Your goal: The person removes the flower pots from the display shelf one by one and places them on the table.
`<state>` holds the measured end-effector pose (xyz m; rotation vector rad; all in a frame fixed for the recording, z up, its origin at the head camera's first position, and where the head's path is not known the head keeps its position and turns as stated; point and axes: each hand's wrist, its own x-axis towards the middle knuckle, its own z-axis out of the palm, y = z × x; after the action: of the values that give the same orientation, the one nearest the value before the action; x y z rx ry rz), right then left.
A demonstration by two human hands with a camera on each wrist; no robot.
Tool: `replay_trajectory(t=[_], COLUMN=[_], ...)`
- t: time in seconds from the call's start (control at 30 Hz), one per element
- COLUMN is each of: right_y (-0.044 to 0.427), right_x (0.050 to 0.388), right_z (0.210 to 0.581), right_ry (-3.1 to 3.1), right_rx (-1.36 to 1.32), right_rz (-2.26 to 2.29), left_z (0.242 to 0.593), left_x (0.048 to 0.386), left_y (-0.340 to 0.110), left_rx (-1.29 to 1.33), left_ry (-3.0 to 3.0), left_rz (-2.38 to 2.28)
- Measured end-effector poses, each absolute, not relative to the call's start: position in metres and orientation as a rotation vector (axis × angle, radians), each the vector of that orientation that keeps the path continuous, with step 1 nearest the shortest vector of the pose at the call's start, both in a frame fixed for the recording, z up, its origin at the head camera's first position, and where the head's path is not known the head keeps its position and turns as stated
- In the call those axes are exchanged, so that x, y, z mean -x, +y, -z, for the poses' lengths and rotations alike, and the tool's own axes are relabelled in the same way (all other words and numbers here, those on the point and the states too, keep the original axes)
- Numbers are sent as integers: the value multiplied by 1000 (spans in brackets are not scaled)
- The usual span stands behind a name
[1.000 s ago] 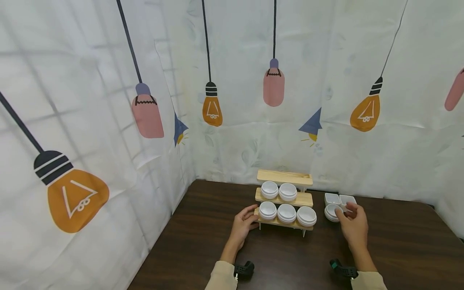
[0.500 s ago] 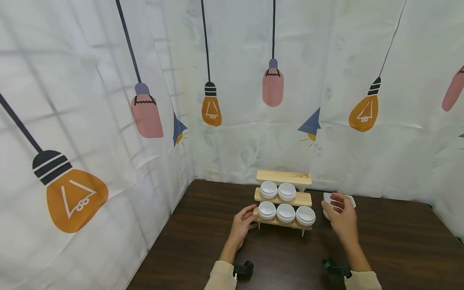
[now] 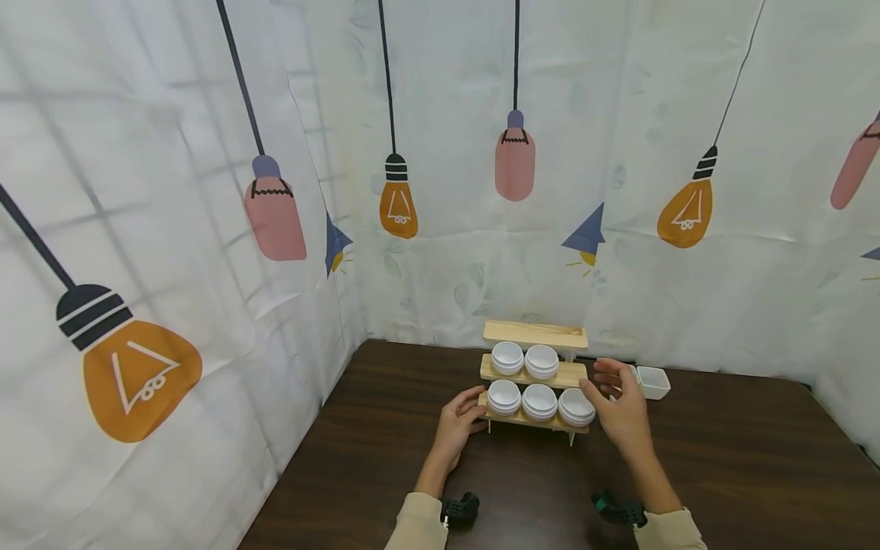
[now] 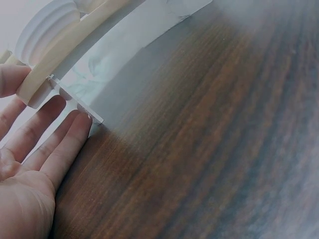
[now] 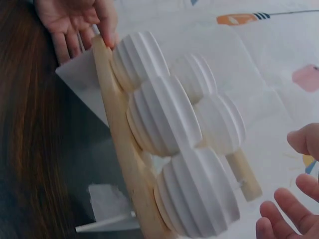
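Note:
A wooden tiered stand holds white round bowls. Three bowls line its lowest shelf, including the rightmost one, and two more, one of them the left bowl, sit on the middle shelf. At the left end of the lowest shelf, my left hand grips the wood, thumb above and fingers underneath. My right hand hovers just right of the stand, near the rightmost bowl. Its fingers are spread and loosely bent, with nothing between them in the right wrist view.
A white square dish stands on the dark wood table behind my right hand; the things beside it are mostly hidden by that hand. The top shelf bears no bowls. A printed curtain hangs behind the table.
My right hand has moved left, away from the round bowl and square dishes, toward the stand's right end. My left hand keeps its hold on the shelf.

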<state>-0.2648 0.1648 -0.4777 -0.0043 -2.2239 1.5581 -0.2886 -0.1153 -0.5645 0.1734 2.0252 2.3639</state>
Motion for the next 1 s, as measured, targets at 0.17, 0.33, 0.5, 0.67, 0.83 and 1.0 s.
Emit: replay_trajectory(t=[0.17, 0.33, 0.5, 0.67, 0.83, 1.0], right_y=[158, 151, 144, 137, 132, 129], right_x=[266, 267, 269, 273, 280, 290], right_z=[476, 473, 473, 476, 476, 471], right_ry=[-2226, -2231, -2250, -2289, -2337, -2409], right_rx=[-50, -74, -102, -147, -172, -153], right_rz=[-1596, -1633, -1692, -1692, -1654, -1591], left_z=[564, 562, 562, 563, 563, 562], left_x=[288, 288, 288, 288, 287, 287], left_y=[-115, -116, -116, -115, -115, -115], left_rx=[-177, -179, -169, -171, -175, -181], left_ry=[2028, 2038, 2040, 2036, 2037, 2040], left_rz=[-2366, -2361, -2355, -2356, -2354, -2355])
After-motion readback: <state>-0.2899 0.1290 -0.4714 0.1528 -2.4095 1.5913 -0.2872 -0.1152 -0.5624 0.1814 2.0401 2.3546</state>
